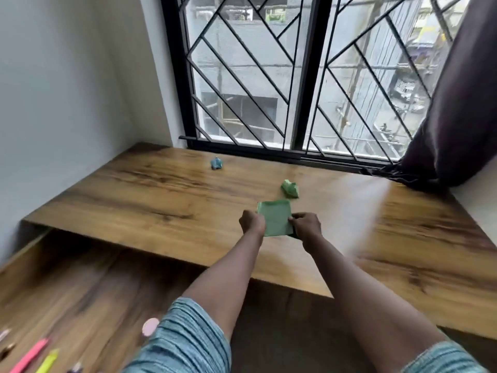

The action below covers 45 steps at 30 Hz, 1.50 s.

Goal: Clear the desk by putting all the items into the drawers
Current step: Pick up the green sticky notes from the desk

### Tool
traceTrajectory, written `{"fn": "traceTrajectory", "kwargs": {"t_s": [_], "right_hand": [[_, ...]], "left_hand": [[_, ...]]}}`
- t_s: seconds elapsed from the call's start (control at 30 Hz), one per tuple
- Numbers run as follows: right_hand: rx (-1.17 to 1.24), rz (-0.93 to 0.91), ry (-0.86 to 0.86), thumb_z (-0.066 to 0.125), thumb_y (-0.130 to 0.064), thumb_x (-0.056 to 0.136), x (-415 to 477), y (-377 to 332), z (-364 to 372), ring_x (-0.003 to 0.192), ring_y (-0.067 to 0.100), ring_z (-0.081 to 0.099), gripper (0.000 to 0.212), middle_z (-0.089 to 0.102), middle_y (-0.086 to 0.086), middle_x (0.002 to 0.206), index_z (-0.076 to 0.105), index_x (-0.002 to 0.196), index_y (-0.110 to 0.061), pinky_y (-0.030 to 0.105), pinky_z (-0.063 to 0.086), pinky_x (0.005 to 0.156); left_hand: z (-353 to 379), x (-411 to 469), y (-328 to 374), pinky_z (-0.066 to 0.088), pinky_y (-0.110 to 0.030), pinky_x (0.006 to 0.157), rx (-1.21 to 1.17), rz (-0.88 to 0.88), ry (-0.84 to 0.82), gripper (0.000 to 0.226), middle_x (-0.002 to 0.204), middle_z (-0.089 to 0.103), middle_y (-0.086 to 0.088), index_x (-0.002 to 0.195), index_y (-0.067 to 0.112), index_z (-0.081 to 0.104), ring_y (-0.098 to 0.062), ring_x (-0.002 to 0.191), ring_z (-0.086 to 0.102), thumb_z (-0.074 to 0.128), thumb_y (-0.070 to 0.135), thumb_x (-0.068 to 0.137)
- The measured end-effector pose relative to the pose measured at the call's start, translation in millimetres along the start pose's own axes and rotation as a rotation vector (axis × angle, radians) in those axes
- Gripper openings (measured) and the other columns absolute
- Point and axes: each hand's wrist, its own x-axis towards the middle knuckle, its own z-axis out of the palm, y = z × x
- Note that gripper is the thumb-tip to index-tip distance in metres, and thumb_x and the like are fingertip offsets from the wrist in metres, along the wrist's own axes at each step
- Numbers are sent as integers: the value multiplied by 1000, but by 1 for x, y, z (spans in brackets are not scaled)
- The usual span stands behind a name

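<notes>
Because it's flimsy, green paper [275, 219]: my left hand [251, 221], right hand [306, 227] pinch its edges (keep level).
Drawer [94, 286]: below-left of paper.

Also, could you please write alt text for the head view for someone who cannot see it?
The left hand and right hand pinch a green paper square over a wooden desk. Beyond lie a green paper figure and a blue paper figure, near a barred window.
</notes>
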Motion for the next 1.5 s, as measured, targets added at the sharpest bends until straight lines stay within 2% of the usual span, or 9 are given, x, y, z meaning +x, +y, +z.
{"fn": "traceTrajectory", "kwargs": {"t_s": [0.13, 0.27, 0.37, 0.63, 0.8, 0.97, 1.13, 1.2, 1.5], "right_hand": [[-85, 28, -32, 64, -4, 87, -59, 30, 3, 84, 29, 60, 28, 64, 23, 110, 64, 112, 6, 41, 57, 75], [-188, 47, -68, 66, -6, 85, -101, 56, 14, 88, 27, 64, 27, 68, 17, 107, 67, 112, 0, 39, 56, 82], [-271, 45, -82, 68, -9, 84, -131, 71, 29, 98, 28, 67, 26, 70, 15, 108, 69, 110, -5, 38, 54, 91], [-189, 128, -208, 75, -3, 75, -199, 95, 107, 88, 27, 68, 20, 69, 16, 100, 71, 95, -3, 43, 59, 78], [-209, 163, -281, 71, 1, 79, -223, 101, 165, 85, 28, 65, 14, 65, 16, 97, 68, 93, -1, 34, 59, 64], [-270, 191, -309, 71, -1, 80, -235, 116, 237, 85, 26, 68, 20, 66, 15, 102, 69, 100, 3, 26, 57, 56], [-375, 229, -281, 68, -4, 84, -232, 132, 306, 80, 28, 71, 21, 69, 15, 103, 68, 104, 1, 35, 61, 65], [-408, 231, -252, 68, -6, 85, -230, 139, 330, 79, 26, 71, 20, 70, 14, 102, 68, 104, 0, 36, 61, 66], [-566, 246, -190, 68, -13, 84, -229, 151, 385, 84, 25, 69, 17, 70, 11, 100, 68, 99, -5, 41, 59, 75]], "left_hand": [[-37, -51, -39, 50, -35, 87, 20, -12, -20, 36, 127, 57, -20, 123, -2, 55, -33, 113, 58, 34, 1, 94], [-73, -87, -74, 43, -27, 80, 141, 79, -77, 41, 128, 58, -16, 129, 7, 54, -31, 116, 56, 33, 1, 95], [-104, -105, -105, 45, -27, 96, 242, 144, -102, 47, 136, 53, -16, 137, 13, 49, -31, 122, 51, 38, 2, 93], [-207, -112, -165, 37, -27, 105, 424, 70, -123, 55, 149, 40, -7, 146, 16, 37, -26, 133, 43, 33, 0, 93], [-264, -91, -196, 50, -33, 74, 452, 17, -46, 37, 98, 66, -8, 108, 8, 68, -22, 83, 57, 41, -3, 86], [-312, -45, -234, 41, -17, 74, 415, -62, 40, 37, 124, 65, -8, 118, 10, 67, -21, 110, 62, 46, -3, 90], [-347, 15, -265, 48, -22, 77, 450, -113, 3, 33, 122, 66, -7, 118, 12, 67, -21, 106, 65, 58, 0, 88], [-356, 35, -274, 46, -19, 69, 471, -116, -8, 33, 120, 67, -7, 119, 12, 66, -20, 103, 65, 55, -1, 90], [-374, 83, -303, 43, -26, 71, 646, -82, -48, 37, 120, 66, -11, 118, 14, 67, -26, 106, 64, 49, 0, 90]]}}
